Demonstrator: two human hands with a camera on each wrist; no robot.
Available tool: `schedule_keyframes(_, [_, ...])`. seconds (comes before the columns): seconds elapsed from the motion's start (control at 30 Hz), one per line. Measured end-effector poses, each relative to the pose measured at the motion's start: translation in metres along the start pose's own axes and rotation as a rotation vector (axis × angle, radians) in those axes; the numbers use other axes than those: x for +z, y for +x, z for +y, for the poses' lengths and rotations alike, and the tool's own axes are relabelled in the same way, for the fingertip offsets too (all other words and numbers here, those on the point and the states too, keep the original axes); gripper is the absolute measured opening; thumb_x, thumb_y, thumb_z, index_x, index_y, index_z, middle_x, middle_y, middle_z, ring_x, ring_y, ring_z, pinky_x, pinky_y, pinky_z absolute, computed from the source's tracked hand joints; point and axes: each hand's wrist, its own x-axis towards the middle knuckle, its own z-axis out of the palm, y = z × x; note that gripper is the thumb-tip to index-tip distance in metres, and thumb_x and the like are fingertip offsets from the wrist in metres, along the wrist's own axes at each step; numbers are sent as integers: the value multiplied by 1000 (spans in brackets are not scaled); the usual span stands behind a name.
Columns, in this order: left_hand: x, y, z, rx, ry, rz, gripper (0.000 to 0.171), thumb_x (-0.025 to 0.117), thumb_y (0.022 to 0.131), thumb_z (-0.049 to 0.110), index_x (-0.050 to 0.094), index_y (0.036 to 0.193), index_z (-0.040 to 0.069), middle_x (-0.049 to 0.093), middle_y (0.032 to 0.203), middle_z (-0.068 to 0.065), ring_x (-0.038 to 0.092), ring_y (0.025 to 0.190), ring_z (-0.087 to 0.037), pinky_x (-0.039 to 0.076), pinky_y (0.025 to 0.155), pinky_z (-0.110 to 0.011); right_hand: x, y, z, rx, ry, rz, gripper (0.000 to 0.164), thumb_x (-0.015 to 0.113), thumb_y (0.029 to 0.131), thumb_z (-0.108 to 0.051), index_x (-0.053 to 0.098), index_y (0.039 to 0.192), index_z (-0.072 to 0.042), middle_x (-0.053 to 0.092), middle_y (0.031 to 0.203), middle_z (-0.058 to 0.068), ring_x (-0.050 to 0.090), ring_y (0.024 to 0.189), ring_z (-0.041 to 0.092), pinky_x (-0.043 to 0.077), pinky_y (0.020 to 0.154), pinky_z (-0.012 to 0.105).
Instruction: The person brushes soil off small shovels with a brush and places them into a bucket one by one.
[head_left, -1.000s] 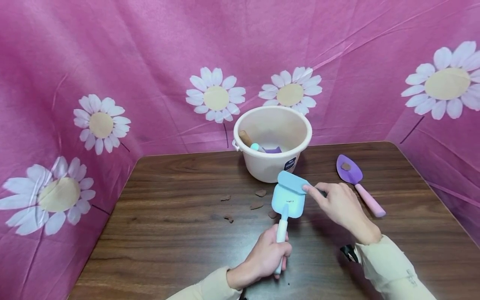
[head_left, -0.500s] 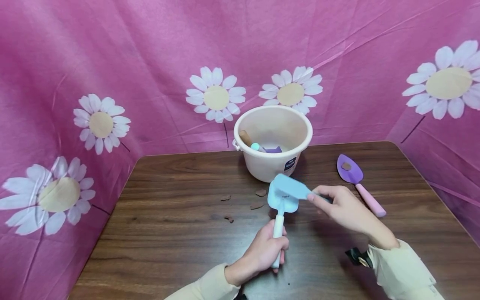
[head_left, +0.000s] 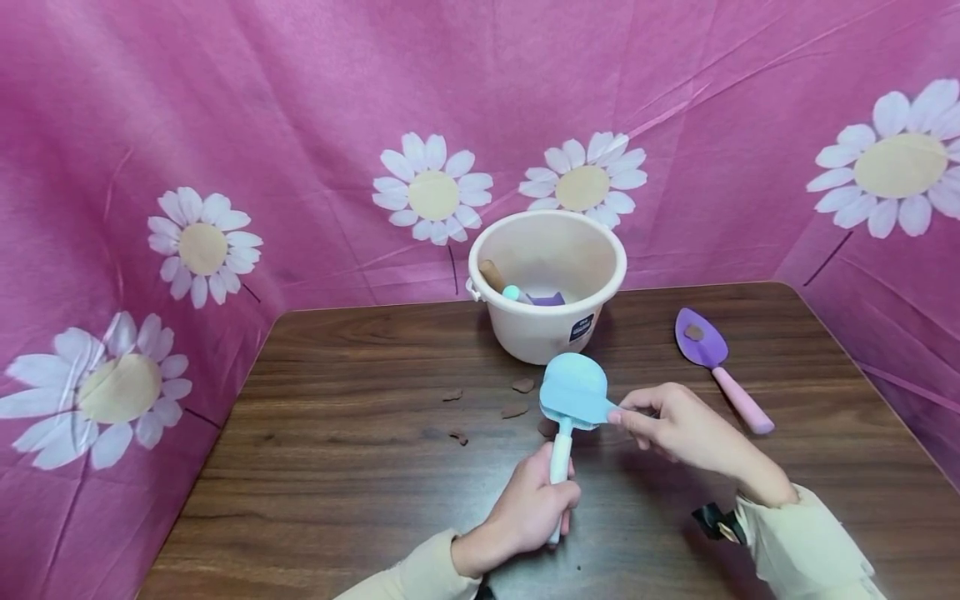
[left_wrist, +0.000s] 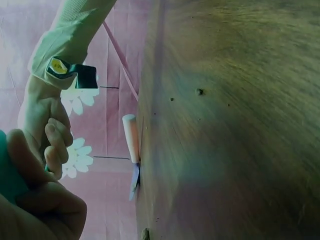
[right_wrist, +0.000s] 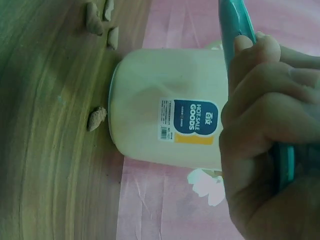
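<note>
My left hand [head_left: 525, 508] grips the white handle of a light-blue shovel [head_left: 561, 467], held above the table in front of the bucket. With thumb and fingers, my right hand [head_left: 686, 429] holds a flat blue scraper-like tool [head_left: 573, 382] by its narrow end. Its blade lies over the shovel's blade and hides most of it; whether anything is between them I cannot tell. Thin brown fragments [head_left: 514, 412] are scattered on the wood to the left, with another partly covered beside the shovel. In the right wrist view several brown fragments [right_wrist: 93, 19] lie near the bucket.
A cream bucket [head_left: 536, 333] stands at the back, with a brown-handled thing, a teal-ended thing and a purple piece inside. To its right lies a purple trowel [head_left: 701, 337] with a pink handle, a brown fragment on its blade. Pink daisy-printed cloth [head_left: 322, 125] hangs behind.
The blue tool's blade has turned and come down over the shovel's blade. My right hand has shifted slightly down and right; my left hand moved only a little.
</note>
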Motion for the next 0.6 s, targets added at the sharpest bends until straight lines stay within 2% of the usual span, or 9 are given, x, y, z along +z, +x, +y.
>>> schedule_keyframes(0.17, [2,-2,-1,-10,-11,-1,21,49,69,0,51,90,6,44,43,5,45,33,-5,36,30,-22,-3,4,3,-20,-81,75,20,61,94,-33,64,76,-24,47,54,-10,30,43,-2,26,36,20])
schedule_keyframes(0.37, [5,-3,0,-38,-34,-3,23,49,68,0,50,90,6,44,42,4,44,33,-6,36,28,-24,-10,10,5,-13,-217,179,28,61,93,-38,59,67,-26,45,53,-12,30,44,0,27,38,21])
schedule_keyframes(0.6, [6,-3,0,-62,-89,-13,23,49,68,-1,50,90,6,45,43,3,44,33,-7,38,29,-25,-12,17,6,12,-242,215,22,62,92,-41,66,77,-25,47,53,-10,32,44,1,29,39,21])
